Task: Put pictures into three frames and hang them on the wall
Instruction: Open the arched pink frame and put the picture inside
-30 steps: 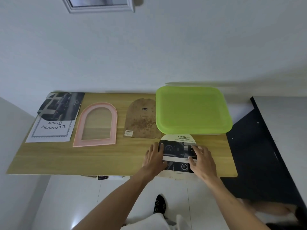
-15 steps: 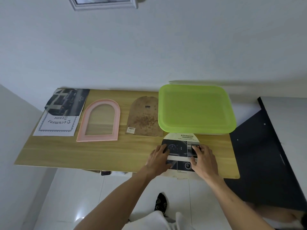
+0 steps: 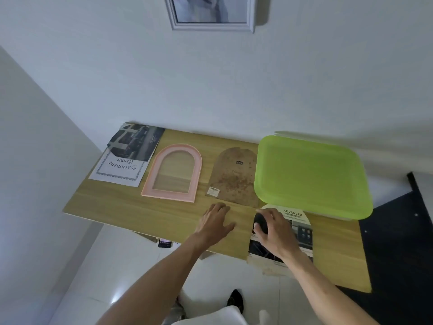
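Observation:
An arch-shaped printed picture (image 3: pixel 297 221) headed "ADVANCED" lies at the table's front edge and hangs a little over it, its top tucked under the green tray. My right hand (image 3: pixel 274 233) rests on it, with the fingers curled at its left edge. Just left of the picture, my left hand (image 3: pixel 215 221) lies flat on the bare wood, fingers apart, holding nothing. A pink arched frame (image 3: pixel 172 172) with no picture in it lies further left. Between the frame and the tray lies its brown backing board (image 3: pixel 234 177). A silver-framed picture (image 3: pixel 210 15) hangs on the wall above.
A lime-green tray (image 3: pixel 311 174) covers the right rear of the wooden table (image 3: pixel 140 207). At the left rear lie a "Document Frame" sheet (image 3: pixel 119 170) and a dark photo print (image 3: pixel 138 144). A black surface (image 3: pixel 398 235) adjoins the table's right side.
My left hand has come off the arched picture and moved left onto the bare table. My right hand has stayed on the picture. The view has tilted up, showing more of the wall frame.

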